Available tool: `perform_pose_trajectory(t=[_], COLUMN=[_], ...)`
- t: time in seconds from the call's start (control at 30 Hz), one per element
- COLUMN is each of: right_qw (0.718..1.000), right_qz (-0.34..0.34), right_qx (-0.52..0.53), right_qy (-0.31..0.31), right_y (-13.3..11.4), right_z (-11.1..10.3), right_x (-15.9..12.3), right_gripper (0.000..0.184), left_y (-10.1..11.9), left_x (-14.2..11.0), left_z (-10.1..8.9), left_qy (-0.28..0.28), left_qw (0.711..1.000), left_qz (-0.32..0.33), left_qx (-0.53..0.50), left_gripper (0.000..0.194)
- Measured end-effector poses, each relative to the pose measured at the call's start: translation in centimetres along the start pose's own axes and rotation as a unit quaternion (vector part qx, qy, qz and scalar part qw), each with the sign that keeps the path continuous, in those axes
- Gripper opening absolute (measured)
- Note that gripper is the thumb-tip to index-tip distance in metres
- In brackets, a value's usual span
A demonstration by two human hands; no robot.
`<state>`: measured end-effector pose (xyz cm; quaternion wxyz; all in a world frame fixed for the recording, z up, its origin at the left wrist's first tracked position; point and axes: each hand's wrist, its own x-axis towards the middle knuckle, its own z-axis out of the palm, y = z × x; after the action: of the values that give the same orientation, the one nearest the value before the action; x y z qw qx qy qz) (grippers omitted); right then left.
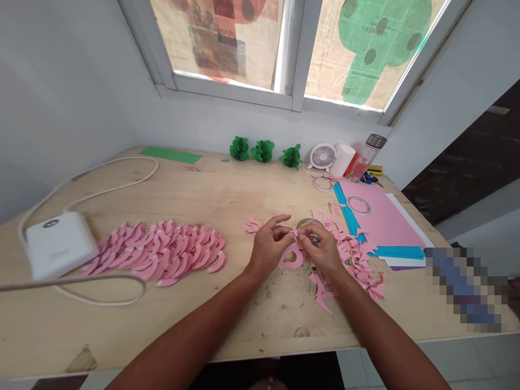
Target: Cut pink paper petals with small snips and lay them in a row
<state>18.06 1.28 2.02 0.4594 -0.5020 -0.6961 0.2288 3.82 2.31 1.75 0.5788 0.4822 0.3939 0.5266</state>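
Both hands meet above the wooden table, fingertips pinched close together. A curved pink paper piece (291, 259), looped like a ring, hangs below the fingers. My left hand (271, 238) pinches its upper end between thumb and finger, the other fingers partly raised. My right hand (319, 246) is closed on the same end, right beside the left thumb; the exact grip is hidden by the fingers. Pink paper scraps (359, 265) lie around and under the right hand. Behind the hands shows part of a tape roll (304, 222). Left of them sits a small group of pink paper pieces (254, 225).
Overlapping pink curved pieces (170, 252) spread across the left, near a white power bank (60, 244) and its cable. Green paper ornaments (263, 151), a small fan (322, 156) and a bottle (366, 158) stand at the back. Pink sheets (385, 216) lie right.
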Motion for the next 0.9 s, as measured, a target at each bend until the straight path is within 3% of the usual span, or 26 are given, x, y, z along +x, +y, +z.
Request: perform_pose_trajectory(t=[0.3,0.6,0.9], right_qw=[1.000,0.993,1.000], right_qz=[0.001,0.085,0.000], right_qx=[0.021,0.081,-0.001], right_qy=[-0.002,-0.019,0.017], right_y=[0.05,0.50,0.04], right_z=[0.04,0.02,-0.29], right_x=[-0.04,0.12,0.10], right_gripper=[0.013,0.017,0.012], left_y=[0.27,0.41,0.54], left_x=[-0.17,-0.18,-0.27], left_z=[-0.06,-0.12,-0.35], left_qy=[0.027,0.036,0.037], left_qw=[0.998,0.993,0.991], left_qz=[0.019,0.046,0.068], left_qx=[0.047,0.104,0.107], left_gripper=[0.042,0.040,0.039])
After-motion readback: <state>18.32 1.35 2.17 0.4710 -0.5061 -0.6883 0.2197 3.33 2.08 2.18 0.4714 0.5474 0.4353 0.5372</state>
